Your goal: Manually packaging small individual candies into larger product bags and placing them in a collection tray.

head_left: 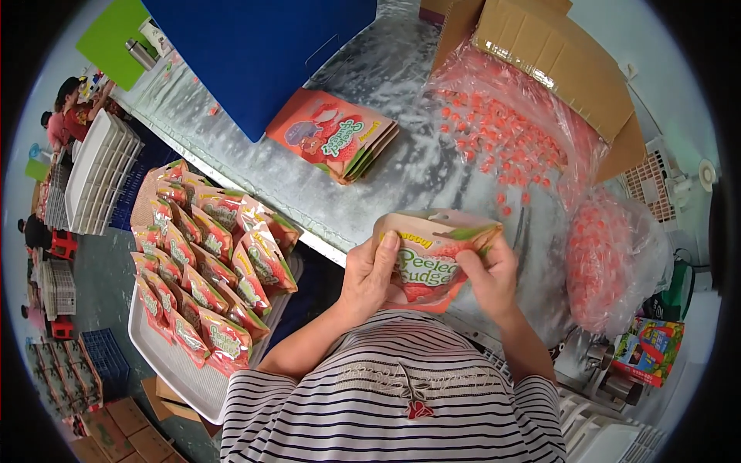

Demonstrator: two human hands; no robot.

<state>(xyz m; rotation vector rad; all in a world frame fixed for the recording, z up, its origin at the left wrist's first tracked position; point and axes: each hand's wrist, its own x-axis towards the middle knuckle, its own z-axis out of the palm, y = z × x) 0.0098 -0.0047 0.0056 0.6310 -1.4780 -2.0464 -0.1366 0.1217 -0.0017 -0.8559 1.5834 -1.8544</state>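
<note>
Between my two hands, a pink and green candy pouch [428,270] is held upright in front of my chest, at the table's near edge. My left hand [369,278] grips its left side, thumb on the front. The right hand [492,272] pinches the upper right part of the pouch. I cannot see into its mouth. Beyond it lies a stack of flat pouches [328,135]. Far right of the stack, small red wrapped candies [494,143] spill from a clear plastic bag in a cardboard box [548,58].
To the left, a white tray [150,339] holds rows of filled, standing pouches. A blue panel [247,54] stands on the metal table [386,69]. At right sits another clear bag of red candies [606,258]. Several people work far left near stacked white trays [100,174].
</note>
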